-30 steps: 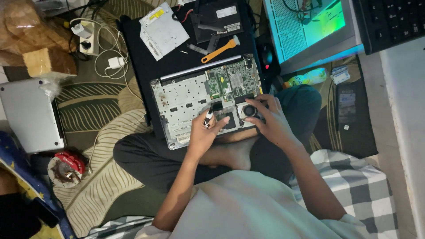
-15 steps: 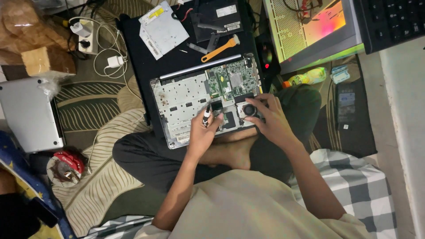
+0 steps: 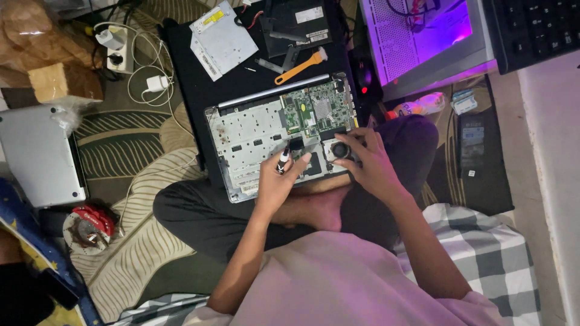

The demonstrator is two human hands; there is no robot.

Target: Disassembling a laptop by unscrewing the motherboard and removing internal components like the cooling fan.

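An opened laptop base [image 3: 254,136] rests on my crossed legs, its green circuit board [image 3: 317,111] exposed at the far right. My left hand [image 3: 279,178] grips a small screwdriver [image 3: 283,160] with a black and white handle, tip down near the middle of the chassis. My right hand [image 3: 368,163] lies on the laptop's near right corner, fingers around the round black cooling fan [image 3: 340,150].
Beyond the laptop lie an orange pry tool [image 3: 299,66], a flat silver drive [image 3: 223,39] and a black part [image 3: 296,24]. A closed silver laptop [image 3: 39,154] sits left, a power strip [image 3: 112,48] far left, a glowing computer case [image 3: 423,42] far right.
The light from the computer case has turned from green and yellow to purple. My hands stay in nearly the same place on the laptop; the screwdriver has shifted slightly.
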